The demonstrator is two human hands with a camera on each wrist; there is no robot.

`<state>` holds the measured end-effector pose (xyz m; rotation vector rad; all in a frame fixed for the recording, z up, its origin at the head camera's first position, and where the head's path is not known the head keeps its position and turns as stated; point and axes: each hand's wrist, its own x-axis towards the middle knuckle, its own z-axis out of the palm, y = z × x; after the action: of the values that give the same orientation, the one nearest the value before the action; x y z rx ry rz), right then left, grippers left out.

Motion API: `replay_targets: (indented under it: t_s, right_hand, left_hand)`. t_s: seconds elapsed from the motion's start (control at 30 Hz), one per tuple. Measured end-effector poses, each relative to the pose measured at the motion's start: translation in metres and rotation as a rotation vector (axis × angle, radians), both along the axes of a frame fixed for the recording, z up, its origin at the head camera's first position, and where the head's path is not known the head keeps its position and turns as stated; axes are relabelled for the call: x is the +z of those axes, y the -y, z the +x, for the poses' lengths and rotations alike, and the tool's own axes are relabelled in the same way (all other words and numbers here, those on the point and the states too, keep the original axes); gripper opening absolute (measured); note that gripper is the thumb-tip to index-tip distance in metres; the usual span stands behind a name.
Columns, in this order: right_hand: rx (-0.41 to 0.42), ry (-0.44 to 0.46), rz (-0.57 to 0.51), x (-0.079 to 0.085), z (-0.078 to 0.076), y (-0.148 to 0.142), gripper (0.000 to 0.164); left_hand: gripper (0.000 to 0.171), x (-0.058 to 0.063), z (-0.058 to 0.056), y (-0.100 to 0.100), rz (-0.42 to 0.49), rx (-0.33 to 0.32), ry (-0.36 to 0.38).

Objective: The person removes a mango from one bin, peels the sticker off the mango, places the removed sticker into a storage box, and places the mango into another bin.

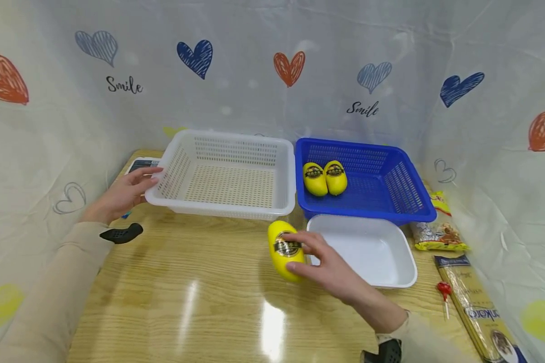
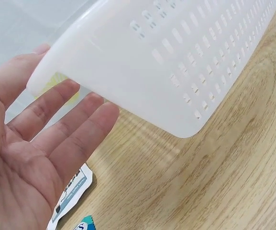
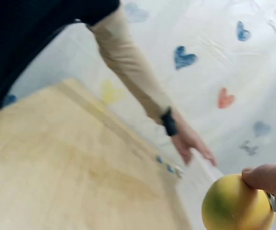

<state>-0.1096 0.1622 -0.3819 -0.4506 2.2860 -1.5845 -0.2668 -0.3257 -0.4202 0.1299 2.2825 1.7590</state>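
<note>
A yellow mango (image 1: 281,252) with a black label is held in my right hand (image 1: 329,267), above the wooden table and just left of the white tub. Its underside shows a green patch in the right wrist view, with my thumb (image 3: 267,176) against it. My left hand (image 1: 124,194) holds the left rim of the white plastic basket (image 1: 222,209); in the left wrist view, fingers (image 2: 82,132) reach under that rim. Two more labelled mangoes (image 1: 315,180) lie side by side in the blue basket (image 1: 368,214), at its left end.
The white tub (image 1: 368,252) stands in front of the blue basket. Along the right side lie a yellow snack bag (image 1: 438,227), a red lollipop (image 1: 444,288) and a long pasta packet (image 1: 477,307). A white packet (image 2: 75,194) lies near the left hand. A heart-printed curtain (image 1: 250,101) surrounds the table.
</note>
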Motion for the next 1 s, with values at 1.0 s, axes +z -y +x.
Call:
replay_targets:
  t_s: [1.0]
  right_hand:
    - [-0.022, -0.072, -0.024, -0.078, -0.02, 0.048, 0.05]
  left_hand:
    - [0.03, 0.044, 0.049, -0.043, -0.212, 0.331, -0.632]
